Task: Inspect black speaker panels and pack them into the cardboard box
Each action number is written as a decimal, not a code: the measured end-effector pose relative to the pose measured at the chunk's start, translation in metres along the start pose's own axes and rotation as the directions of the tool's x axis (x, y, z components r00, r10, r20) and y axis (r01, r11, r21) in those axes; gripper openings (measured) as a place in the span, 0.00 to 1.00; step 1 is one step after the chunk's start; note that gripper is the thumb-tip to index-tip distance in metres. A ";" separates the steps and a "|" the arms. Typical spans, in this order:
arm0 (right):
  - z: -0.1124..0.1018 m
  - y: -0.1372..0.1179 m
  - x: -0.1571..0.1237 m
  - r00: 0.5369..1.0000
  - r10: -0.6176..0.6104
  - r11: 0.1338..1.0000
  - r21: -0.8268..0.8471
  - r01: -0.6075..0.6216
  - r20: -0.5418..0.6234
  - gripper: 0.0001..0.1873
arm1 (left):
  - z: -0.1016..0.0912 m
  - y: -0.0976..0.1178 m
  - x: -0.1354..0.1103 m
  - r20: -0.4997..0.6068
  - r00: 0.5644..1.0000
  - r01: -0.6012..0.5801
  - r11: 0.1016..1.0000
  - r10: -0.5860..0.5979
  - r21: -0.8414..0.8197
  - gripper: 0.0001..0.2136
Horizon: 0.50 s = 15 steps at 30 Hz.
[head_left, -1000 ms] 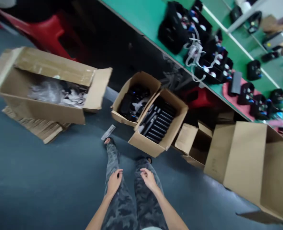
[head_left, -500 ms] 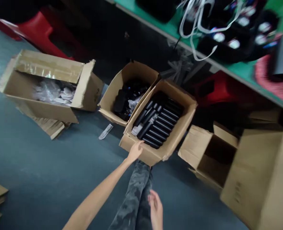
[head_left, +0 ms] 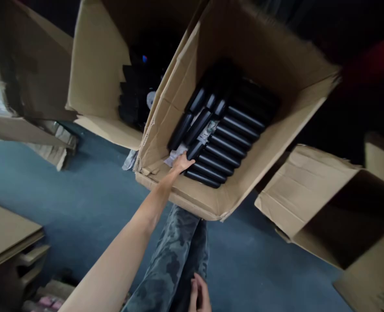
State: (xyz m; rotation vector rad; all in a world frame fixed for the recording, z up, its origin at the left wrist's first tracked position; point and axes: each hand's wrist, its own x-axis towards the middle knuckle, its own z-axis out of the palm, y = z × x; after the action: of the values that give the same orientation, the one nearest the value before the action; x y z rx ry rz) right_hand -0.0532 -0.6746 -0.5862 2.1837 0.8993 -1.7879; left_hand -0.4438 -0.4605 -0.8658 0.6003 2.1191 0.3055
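Note:
My left hand (head_left: pixel 182 163) reaches over the near wall of a cardboard box (head_left: pixel 240 190). Its thumb and fingers close on the near end of a black bar-shaped piece (head_left: pixel 196 149). Rounded black pieces (head_left: pixel 222 160) lie side by side in a row on the right of the box, with others stacked loosely to the left. Between them are a clear plastic scrap (head_left: pixel 208 131) and a whitish crumpled wrapper (head_left: pixel 175 154). Low in the view, by my leg, my right hand (head_left: pixel 200 295) is loosely curled, its fingers apart and nothing visible in it.
A second cardboard box (head_left: pixel 97 65) with dark parts adjoins on the left. Farther left stands another open carton (head_left: pixel 39 73). To the right lies an open box (head_left: pixel 305 186) on its side. Flat cardboard (head_left: pixel 10 234) is stacked at lower left. My legs (head_left: pixel 166 264) are close to the box.
My left hand has gone from the box's near rim down inside, onto a black piece. The view has come closer to the box. My right hand stays low by my leg.

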 end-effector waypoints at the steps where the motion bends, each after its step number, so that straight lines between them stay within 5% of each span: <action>1: 0.001 0.001 -0.006 0.999 -0.011 1.000 -0.009 0.011 -0.047 0.31 | -0.011 0.006 -0.014 0.006 1.000 0.007 1.000 -0.007 0.008 0.20; 5: -0.009 -0.005 -0.023 0.980 -0.099 0.995 -0.029 0.096 -0.173 0.39 | -0.073 0.044 -0.076 -0.008 1.000 -0.023 1.000 0.023 -0.004 0.18; 8: -0.036 -0.047 -0.036 0.980 -0.167 0.985 0.025 0.170 -0.110 0.38 | -0.126 0.084 -0.146 -0.001 0.995 -0.099 0.994 0.099 -0.046 0.20; 12: -0.073 -0.149 -0.078 0.904 -0.423 0.903 0.112 0.416 0.057 0.36 | -0.165 0.139 -0.293 0.114 0.955 -0.256 0.956 0.272 -0.141 0.27; 15: -0.102 -0.209 -0.119 0.813 -0.558 0.824 0.226 0.519 0.167 0.51 | -0.153 0.177 -0.411 0.245 0.870 -0.340 0.880 0.428 -0.331 0.35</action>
State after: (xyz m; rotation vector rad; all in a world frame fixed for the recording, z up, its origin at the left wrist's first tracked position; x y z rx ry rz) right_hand -0.0953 -0.4960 -0.3998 1.8648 1.4710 -2.3905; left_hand -0.3135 -0.5242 -0.4155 0.8472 1.6021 0.6772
